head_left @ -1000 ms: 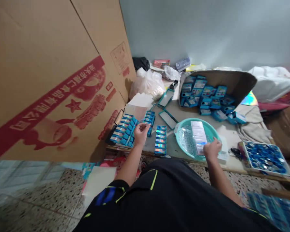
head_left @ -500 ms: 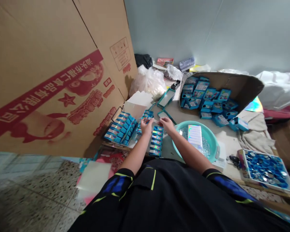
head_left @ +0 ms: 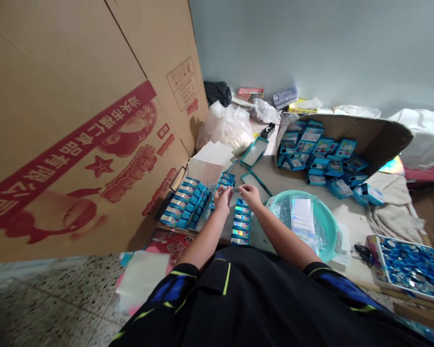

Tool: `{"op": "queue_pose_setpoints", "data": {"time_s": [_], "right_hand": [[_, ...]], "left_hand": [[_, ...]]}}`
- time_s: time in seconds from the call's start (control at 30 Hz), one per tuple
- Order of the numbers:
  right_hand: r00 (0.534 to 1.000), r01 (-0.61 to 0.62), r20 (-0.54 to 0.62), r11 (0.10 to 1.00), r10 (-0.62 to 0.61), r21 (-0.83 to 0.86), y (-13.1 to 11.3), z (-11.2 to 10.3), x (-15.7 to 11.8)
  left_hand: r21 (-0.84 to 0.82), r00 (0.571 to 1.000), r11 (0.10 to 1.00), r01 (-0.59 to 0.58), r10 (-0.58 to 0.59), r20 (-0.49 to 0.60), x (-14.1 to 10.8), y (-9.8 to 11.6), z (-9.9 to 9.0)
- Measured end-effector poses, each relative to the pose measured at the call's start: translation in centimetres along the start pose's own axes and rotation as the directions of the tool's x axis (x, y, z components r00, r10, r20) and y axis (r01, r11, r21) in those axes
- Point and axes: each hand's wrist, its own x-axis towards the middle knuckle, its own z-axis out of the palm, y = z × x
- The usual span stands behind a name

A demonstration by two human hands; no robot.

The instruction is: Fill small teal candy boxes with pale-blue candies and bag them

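Note:
Over the table, my left hand (head_left: 223,198) and my right hand (head_left: 250,195) work close together with pinched fingers. A small pale piece, too small to name, shows between their fingertips. Just below my right hand runs a row of small blue boxes (head_left: 241,224) with shiny silver faces. Partly behind my left hand stands a shorter row of blue boxes (head_left: 227,179). Farther left, a tray holds several more blue boxes (head_left: 183,205) in rows. Right of my right forearm sits a turquoise basin (head_left: 335,231) with small clear pieces and a stack of shiny white cards (head_left: 303,217).
A tall cardboard carton (head_left: 75,120) walls off the left. At the back right, a tipped carton (head_left: 386,137) spills blue boxes (head_left: 313,152). A shallow box of blue round parts (head_left: 412,265) lies at far right, beside a black tool (head_left: 363,251). Plastic bags (head_left: 226,125) lie behind.
The view has shifted slightly, so everything sits a little lower and farther right. My hands stay close together, fingers still pinched, and the pale piece between them shows less.

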Motion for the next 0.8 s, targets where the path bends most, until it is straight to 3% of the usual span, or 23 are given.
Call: {"op": "queue_pose_setpoints", "data": {"time_s": [0.27, 0.57, 0.8], "right_hand": [[0.990, -0.085, -0.114, 0.995, 0.079, -0.047, 0.5, -3.0, -0.1], [0.973, -0.205, 0.149, 0.959, 0.178, 0.194, 0.1, -1.0, -1.0], [0.965, -0.235, 0.160, 0.954, 0.207, 0.184, 0.6, -1.3, -1.6]], "left_hand": [[-0.036, 0.993, 0.992, 0.117, -0.118, -0.019, 0.8, 0.9, -2.0], [-0.025, 0.983, 0.988, 0.149, -0.146, 0.111, 0.0, 0.7, -1.1], [0.037, 0.982, 0.990, 0.140, -0.143, 0.121, -0.4, -0.2, -1.5]]}}
